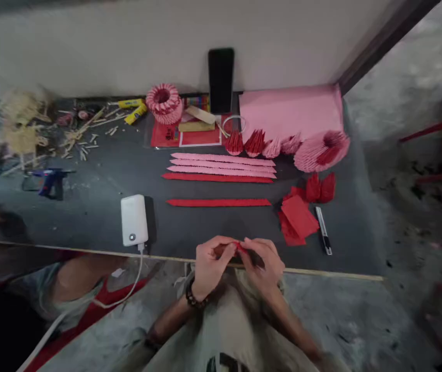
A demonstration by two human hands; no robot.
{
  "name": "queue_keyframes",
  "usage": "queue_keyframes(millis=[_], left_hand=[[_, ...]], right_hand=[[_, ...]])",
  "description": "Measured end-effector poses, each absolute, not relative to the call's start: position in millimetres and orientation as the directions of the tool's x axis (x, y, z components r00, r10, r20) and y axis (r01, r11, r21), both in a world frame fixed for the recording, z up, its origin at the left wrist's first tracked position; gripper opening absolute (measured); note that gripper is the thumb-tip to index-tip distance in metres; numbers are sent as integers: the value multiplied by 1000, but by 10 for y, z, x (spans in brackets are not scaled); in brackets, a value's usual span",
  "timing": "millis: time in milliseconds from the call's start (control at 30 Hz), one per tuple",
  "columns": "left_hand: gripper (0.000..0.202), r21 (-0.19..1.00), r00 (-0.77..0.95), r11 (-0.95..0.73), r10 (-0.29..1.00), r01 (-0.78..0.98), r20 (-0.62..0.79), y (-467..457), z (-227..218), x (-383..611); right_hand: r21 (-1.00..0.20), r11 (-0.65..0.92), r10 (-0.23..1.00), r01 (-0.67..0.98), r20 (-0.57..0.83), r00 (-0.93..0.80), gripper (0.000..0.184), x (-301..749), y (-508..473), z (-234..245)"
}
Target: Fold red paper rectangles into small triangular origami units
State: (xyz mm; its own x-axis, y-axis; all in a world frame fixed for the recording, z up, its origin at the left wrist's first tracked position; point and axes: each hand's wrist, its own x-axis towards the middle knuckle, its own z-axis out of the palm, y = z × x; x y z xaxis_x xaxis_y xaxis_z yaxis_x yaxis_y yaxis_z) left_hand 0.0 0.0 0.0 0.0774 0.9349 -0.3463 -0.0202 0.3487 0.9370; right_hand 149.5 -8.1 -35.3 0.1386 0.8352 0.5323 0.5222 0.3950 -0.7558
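At the table's front edge, my left hand [212, 262] and my right hand [266, 264] meet, both with pinched fingers. Between the fingertips is a small piece of red paper [239, 246], mostly covered by them, so its shape is hard to make out. Beyond my hands lies a long red folded-paper strip [219, 202]. Farther back, another red strip [217, 178] sits against three pink strips [223, 163]. To the right of my hands are loose red paper rectangles [300, 214], with two red paper bundles [320, 188] behind them.
A cutter knife [324, 231] lies at right, a white power bank [134, 220] with a cable at left. Farther back stand a phone [221, 80], a pink-and-red paper ring [164, 103] and a folded-paper cone [321, 151]. A glue gun [52, 182] lies far left, near another person's leg [83, 276].
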Motion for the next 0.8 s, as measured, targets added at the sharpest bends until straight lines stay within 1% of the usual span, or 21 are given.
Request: queue_keyframes(millis=[67, 167, 233, 300, 367, 400, 467, 533, 633, 700, 733, 800], left_hand=[[20, 952, 38, 292, 954, 96, -296, -15, 15, 11], [17, 945, -11, 190, 981, 265, -194, -26, 27, 25], [15, 928, -26, 119, 993, 353, -117, -25, 27, 33], [13, 913, -13, 69, 997, 402, -70, -20, 24, 41], [12, 907, 10, 63, 997, 416, -74, -17, 19, 51], [12, 911, 12, 83, 995, 405, -96, -17, 16, 56], [12, 923, -4, 148, 988, 354, -157, -21, 5, 65], [13, 937, -24, 210, 977, 278, -212, -22, -12, 70], [20, 949, -19, 273, 962, 156, -274, -12, -36, 65], [22, 949, -10, 290, 957, 123, -291, -2, -35, 59], [22, 949, -10, 291, 956, 123, -292, 0, -27, 56], [21, 950, -17, 287, 958, 127, -287, -4, 4, 50]], right_hand=[[-746, 410, 831, 525, 543, 123, 40, 1506, -89, -325], [-790, 368, 870, 491, 479, 119, 34, 1509, -97, -294], [-864, 278, 921, 421, 364, 139, 29, 1497, -105, -290], [-943, 139, 961, 304, 203, 190, 26, 1469, -124, -306], [-978, 20, 960, 209, 78, 270, 28, 1427, -154, -332], [-980, -4, 946, 201, 61, 319, 31, 1404, -170, -346], [-966, 8, 908, 259, 115, 403, 39, 1357, -199, -368], [-927, 77, 869, 367, 243, 432, 47, 1319, -217, -386], [-824, 213, 830, 525, 437, 348, 64, 1300, -232, -424], [-763, 278, 817, 583, 507, 274, 75, 1323, -246, -466], [-740, 303, 816, 601, 527, 237, 76, 1347, -258, -493], [-701, 350, 817, 622, 553, 164, 71, 1424, -289, -551]])
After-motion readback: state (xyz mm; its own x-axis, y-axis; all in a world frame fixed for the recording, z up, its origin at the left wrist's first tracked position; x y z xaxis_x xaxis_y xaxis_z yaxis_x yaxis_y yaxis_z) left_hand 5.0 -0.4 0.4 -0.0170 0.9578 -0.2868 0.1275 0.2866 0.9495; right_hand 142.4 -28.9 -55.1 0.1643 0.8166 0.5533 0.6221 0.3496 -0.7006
